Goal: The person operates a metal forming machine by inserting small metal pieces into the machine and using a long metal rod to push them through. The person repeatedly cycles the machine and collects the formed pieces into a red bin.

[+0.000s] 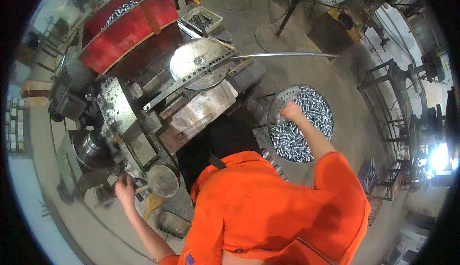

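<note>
My right hand [290, 111], its fingers drawn together, is above the left side of a round perforated metal basket [282, 97]. Whatever it may hold is hidden. Short shiny metal cylinders [311, 121] fill much of the basket. My left hand [125, 188] is curled at the near end of a bench machine, close to a short metal rod beside a round grey handwheel [163, 180]. What the left fingers close on is too small to make out. Left of the handwheel is the machine's round spindle [91, 144].
A long lever [287, 54] reaches right from the machine's large metal disc [191, 63]. Behind is a red hopper [129, 30] of metal pieces, with a tool tray [203, 20] beside it. A wooden-handled brush [153, 201] lies below the handwheel. Metal racks [390, 92] stand right.
</note>
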A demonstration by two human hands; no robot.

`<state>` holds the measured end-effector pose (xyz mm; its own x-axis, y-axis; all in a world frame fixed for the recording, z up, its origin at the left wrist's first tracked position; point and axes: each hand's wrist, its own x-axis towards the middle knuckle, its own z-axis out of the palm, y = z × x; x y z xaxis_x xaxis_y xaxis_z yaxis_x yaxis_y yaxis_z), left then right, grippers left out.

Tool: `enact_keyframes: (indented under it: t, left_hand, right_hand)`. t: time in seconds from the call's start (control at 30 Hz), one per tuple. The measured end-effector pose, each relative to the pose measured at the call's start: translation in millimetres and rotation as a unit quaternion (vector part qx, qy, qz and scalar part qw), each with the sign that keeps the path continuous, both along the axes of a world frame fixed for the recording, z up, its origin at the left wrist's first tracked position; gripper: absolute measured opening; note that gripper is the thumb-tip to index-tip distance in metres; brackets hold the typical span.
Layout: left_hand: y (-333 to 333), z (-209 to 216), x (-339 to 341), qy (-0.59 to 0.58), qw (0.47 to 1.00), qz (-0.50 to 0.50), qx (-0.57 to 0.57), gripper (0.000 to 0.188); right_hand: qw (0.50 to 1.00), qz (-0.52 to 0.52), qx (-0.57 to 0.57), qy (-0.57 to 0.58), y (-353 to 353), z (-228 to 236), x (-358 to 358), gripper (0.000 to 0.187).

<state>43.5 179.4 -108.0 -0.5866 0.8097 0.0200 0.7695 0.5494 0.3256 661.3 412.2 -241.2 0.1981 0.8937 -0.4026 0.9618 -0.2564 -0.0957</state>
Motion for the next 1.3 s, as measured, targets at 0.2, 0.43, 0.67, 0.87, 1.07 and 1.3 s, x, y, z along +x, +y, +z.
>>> enact_keyframes:
  t: [0.2, 0.43, 0.67, 0.87, 1.07, 1.3]
  left_hand:
    - [25.0, 70.6, 45.3, -0.312, 0.932, -0.04, 0.178, 0.025]
    - [75.9, 86.4, 129.8, -0.497, 0.846, -0.13, 0.145, 0.03]
    - [55.0, 81.8, 129.1, -0.61, 0.752, -0.087, 0.235, 0.03]
    - [52.0, 82.8, 119.9, -0.454, 0.864, -0.045, 0.211, 0.025]
    - [38.4, 98.2, 97.5, -0.394, 0.888, -0.03, 0.236, 0.035]
    - [-76.9, 129.8, 7.1, -0.216, 0.907, 0.172, 0.318, 0.026]
  right_hand:
    - [0.92, 0.261, 0.128, 0.264, 9.3, 66.9, -67.2, 0.028]
    - [0.611, 0.488, 0.111, 0.613, -36.7, 190.9, -284.4, 0.03]
    - [0.543, 0.555, 0.165, 0.607, -66.4, 224.0, -340.2, 0.025]
    - [0.558, 0.635, 0.227, 0.484, -70.3, 222.0, -354.9, 0.031]
    - [0.533, 0.719, 0.173, 0.411, -54.6, 242.9, -390.5, 0.035]
    - [0.582, 0.75, 0.262, 0.169, -22.1, 262.4, -506.5, 0.027]
